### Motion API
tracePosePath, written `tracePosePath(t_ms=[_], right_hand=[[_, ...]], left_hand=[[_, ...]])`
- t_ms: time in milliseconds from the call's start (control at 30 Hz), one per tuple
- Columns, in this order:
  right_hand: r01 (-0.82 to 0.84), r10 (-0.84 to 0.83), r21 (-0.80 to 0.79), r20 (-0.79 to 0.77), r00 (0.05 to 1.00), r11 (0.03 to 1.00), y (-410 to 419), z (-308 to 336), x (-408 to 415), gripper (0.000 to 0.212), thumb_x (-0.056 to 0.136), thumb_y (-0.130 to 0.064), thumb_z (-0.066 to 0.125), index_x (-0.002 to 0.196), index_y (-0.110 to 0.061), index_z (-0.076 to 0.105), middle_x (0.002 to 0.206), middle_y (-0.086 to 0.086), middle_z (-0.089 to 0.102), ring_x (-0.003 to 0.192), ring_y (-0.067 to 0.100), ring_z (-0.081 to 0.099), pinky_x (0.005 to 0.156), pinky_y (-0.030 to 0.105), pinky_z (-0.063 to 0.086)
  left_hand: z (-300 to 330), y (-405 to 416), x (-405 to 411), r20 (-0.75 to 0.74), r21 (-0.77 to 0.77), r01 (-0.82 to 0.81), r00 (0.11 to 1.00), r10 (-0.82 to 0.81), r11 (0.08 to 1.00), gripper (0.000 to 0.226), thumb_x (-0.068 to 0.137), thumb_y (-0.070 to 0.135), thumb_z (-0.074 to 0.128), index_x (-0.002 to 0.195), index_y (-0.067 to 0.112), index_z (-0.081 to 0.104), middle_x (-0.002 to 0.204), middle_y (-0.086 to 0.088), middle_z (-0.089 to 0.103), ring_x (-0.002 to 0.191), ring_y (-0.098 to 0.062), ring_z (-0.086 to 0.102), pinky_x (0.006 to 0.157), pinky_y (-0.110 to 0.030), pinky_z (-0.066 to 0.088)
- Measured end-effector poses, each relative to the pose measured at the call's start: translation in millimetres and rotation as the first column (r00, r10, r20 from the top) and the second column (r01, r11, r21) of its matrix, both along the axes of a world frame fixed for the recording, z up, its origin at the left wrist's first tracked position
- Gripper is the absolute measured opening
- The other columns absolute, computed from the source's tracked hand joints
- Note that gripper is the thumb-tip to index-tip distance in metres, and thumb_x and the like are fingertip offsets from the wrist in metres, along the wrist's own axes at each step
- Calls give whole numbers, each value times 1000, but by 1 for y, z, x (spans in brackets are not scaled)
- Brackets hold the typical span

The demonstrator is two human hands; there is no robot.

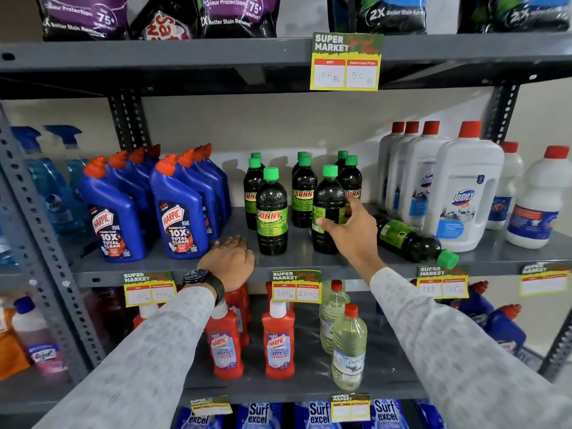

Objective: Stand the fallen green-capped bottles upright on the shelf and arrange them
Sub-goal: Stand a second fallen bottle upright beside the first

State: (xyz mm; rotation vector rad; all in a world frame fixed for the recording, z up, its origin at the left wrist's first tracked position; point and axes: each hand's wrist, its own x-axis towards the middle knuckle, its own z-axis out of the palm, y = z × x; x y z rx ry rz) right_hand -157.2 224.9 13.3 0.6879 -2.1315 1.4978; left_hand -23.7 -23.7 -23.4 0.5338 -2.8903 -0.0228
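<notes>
Gripping upright bottle (328, 212), right hand (353, 233); fallen bottle (411, 239) just right; left hand (229, 258) flat.

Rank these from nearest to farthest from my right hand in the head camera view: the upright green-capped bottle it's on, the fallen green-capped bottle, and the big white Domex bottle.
From the right hand:
1. Upright green-capped bottle, touching it, on its left.
2. Fallen green-capped bottle, lying to its right.
3. Big white Domex bottle, farther right, behind the fallen one.
</notes>
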Motion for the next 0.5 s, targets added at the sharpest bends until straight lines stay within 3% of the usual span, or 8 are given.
tracePosePath(t_ms=[133,200,300,400,500], right_hand=[[-51,52,-17,27,998,999,0,-3,-6,79,74,-41,90,140,-23,51,103,-28,57,95,0,60,80,20,44],[-145,149,-49,96,984,988,2,-5,-10,81,76,-39,90,144,-26,47,108,-28,60,100,-6,60,82,16,46],[-312,331,-115,244,911,943,6,-9,-19,69,88,-18,81,148,-22,48,125,-9,70,116,12,66,106,38,51],[-345,371,-137,289,883,929,6,-11,-23,58,88,-2,76,141,-17,56,126,2,73,120,22,67,110,48,49],[-258,284,-130,252,925,957,4,-12,-17,64,78,-15,90,130,-19,53,117,-3,71,109,14,69,89,25,55]], left_hand=[[0,-1,1,24,-82,23,999,-21,996,67,99,36,12,157,5,29,168,-14,26,156,-25,24,125,-48,19],[0,0,1,24,-77,14,1000,-13,997,63,102,33,15,157,5,29,168,-15,26,156,-25,23,125,-48,19],[2,2,2,62,-118,23,998,-16,993,61,103,29,18,157,3,28,168,-17,23,157,-27,22,125,-50,19],[3,2,2,87,-122,22,996,-11,992,59,103,27,22,157,2,27,168,-18,21,157,-28,20,124,-52,19],[2,2,1,96,-134,17,995,-4,991,60,102,26,21,157,1,26,168,-19,21,157,-29,20,123,-52,19]])
